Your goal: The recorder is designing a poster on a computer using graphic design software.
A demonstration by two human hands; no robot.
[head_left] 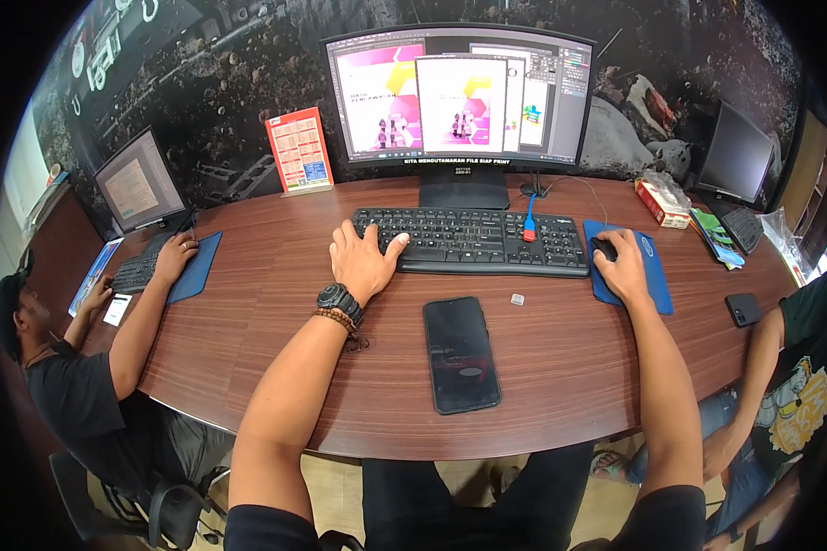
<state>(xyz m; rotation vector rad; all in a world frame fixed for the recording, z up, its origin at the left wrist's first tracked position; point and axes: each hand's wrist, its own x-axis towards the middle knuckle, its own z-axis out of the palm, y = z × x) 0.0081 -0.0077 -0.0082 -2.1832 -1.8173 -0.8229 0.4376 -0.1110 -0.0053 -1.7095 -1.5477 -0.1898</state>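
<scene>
My left hand [363, 263] rests with its fingers spread over the left end of a black keyboard [464, 241]. A dark watch [338, 298] and a beaded bracelet circle that wrist. Over on the right, my right hand [623, 266] is curled round a black computer mouse [605, 248] on a blue mouse pad [653, 275]. A wide monitor [459, 101] behind the keyboard shows pink and yellow page layouts. Across the keyboard's right part lies a red plug on a blue cable [529, 225]. Between my forearms a black phone [462, 354] lies flat, its screen dark.
A red calendar [300, 151] stands left of the monitor. One person [73, 358] types at another computer on the left; another person [790, 376] sits at right, near a second phone [743, 309]. A small light-coloured square piece [517, 299] and a red-white box [662, 204] lie on the brown table [230, 321].
</scene>
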